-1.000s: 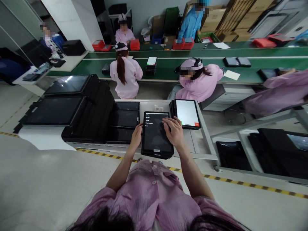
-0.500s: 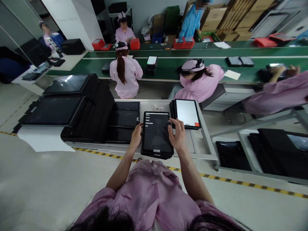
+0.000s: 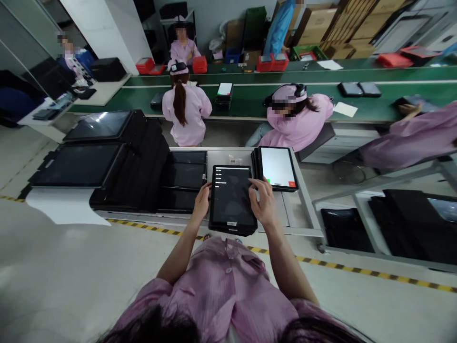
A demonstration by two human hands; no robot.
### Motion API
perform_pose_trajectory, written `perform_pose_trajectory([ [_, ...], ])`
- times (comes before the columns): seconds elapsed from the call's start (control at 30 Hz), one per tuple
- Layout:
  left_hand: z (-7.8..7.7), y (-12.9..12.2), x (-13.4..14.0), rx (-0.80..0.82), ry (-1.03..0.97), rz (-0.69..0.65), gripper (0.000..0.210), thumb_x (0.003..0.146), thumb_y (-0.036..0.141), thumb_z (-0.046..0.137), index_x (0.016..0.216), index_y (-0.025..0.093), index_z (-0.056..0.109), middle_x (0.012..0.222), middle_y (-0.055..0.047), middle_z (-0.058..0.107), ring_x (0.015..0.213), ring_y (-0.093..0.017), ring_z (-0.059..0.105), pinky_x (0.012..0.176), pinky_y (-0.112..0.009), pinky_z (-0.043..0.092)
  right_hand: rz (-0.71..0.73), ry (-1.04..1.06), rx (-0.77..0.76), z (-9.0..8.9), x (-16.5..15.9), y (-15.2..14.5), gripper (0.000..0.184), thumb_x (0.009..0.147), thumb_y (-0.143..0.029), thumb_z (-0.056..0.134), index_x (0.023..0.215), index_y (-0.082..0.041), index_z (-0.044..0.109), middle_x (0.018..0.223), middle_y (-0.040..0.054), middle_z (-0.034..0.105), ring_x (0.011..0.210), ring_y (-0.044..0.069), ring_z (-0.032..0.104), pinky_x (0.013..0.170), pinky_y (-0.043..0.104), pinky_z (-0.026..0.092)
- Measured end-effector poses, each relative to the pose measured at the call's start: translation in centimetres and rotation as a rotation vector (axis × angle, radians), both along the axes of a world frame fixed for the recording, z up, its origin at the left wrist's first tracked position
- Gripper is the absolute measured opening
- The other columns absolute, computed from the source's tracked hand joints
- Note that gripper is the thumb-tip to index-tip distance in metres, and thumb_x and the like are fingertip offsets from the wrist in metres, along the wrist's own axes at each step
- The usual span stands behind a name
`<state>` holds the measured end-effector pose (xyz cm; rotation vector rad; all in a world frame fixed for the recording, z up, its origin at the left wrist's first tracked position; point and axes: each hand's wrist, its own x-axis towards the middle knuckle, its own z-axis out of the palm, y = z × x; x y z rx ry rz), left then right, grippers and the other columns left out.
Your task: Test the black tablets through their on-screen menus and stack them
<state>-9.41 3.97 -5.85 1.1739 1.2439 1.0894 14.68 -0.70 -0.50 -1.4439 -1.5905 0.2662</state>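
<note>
Black tablet (image 3: 232, 202), treat it like glass

It's lying screen-up on what looks like a dark stack (image 3: 235, 232), nearer us and left of the white-screen tablet (image 3: 277, 166). Left hand (image 3: 202, 202) is curled along the edge farther from that white one; can't tell how tight. Right hand (image 3: 263, 200) is loosely spread, holding nothing, fingers over the edge closer to it, maybe touching. Probably stiff, fairly light, slick and crackable on top, so I'd grab both long edges.
</note>
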Motion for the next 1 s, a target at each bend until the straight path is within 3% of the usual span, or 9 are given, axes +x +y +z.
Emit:
perform_pose_trajectory([
  [0.1,0.0,0.0,0.0,0.002,-0.004,-0.001,0.046,0.11,0.053,0.046,0.134,0.023,0.071,0.143,-0.009,0.075,0.137,-0.026,0.068,0.124,-0.045,0.048,0.041,0.003,0.0,0.3,-0.2,-0.3,0.036,0.113,-0.044,0.043,0.134,-0.031,0.07,0.106,0.0058,0.079,0.118,0.03,0.071,0.131,0.064,0.038],
  [0.3,0.2,-0.1,0.2,-0.006,-0.01,0.005,0.046,0.111,0.054,0.046,0.133,0.024,0.071,0.141,-0.008,0.076,0.136,-0.025,0.068,0.121,-0.043,0.05,0.089,0.022,-0.027,0.7,-0.6,-0.3,0.038,0.113,-0.046,0.043,0.118,-0.032,0.078,0.118,0.0037,0.083,0.123,0.029,0.073,0.132,0.063,0.035],
  [0.63,0.4,-0.2,0.1,-0.018,-0.023,0.001,0.047,0.109,0.057,0.047,0.135,0.024,0.071,0.141,-0.009,0.075,0.135,-0.027,0.069,0.121,-0.044,0.05,0.074,0.012,0.005,0.3,-0.2,0.0,0.038,0.113,-0.045,0.042,0.131,-0.032,0.073,0.127,0.0047,0.08,0.132,0.03,0.068,0.13,0.062,0.038],
  [0.8,0.5,-0.5,0.4,-0.023,-0.002,0.011,0.048,0.11,0.058,0.047,0.136,0.025,0.07,0.142,-0.008,0.075,0.136,-0.026,0.068,0.12,-0.043,0.05,0.088,-0.037,-0.048,0.2,-0.2,0.2,0.038,0.113,-0.047,0.043,0.138,-0.034,0.069,0.134,0.0052,0.076,0.14,0.032,0.062,0.134,0.065,0.03],
  [0.9,0.9,-0.5,0.2,0.008,0.059,0.028,0.047,0.11,0.057,0.045,0.13,0.025,0.074,0.141,-0.008,0.074,0.134,-0.026,0.068,0.12,-0.042,0.049,-0.048,0.028,-0.004,-0.5,0.1,-0.2,0.044,0.112,-0.05,0.048,0.148,-0.032,0.062,0.138,0.0116,0.068,0.135,0.032,0.061,0.126,0.062,0.043],
  [1.0,1.7,-0.1,-0.3,0.095,0.228,0.051,0.047,0.11,0.057,0.045,0.11,0.025,0.079,0.129,-0.01,0.076,0.13,-0.027,0.067,0.122,-0.042,0.046,-0.214,0.18,-0.044,-2.2,0.8,-0.7,0.05,0.109,-0.057,0.051,0.148,-0.027,0.062,0.128,0.0141,0.066,0.117,0.031,0.066,0.109,0.057,0.057],
])
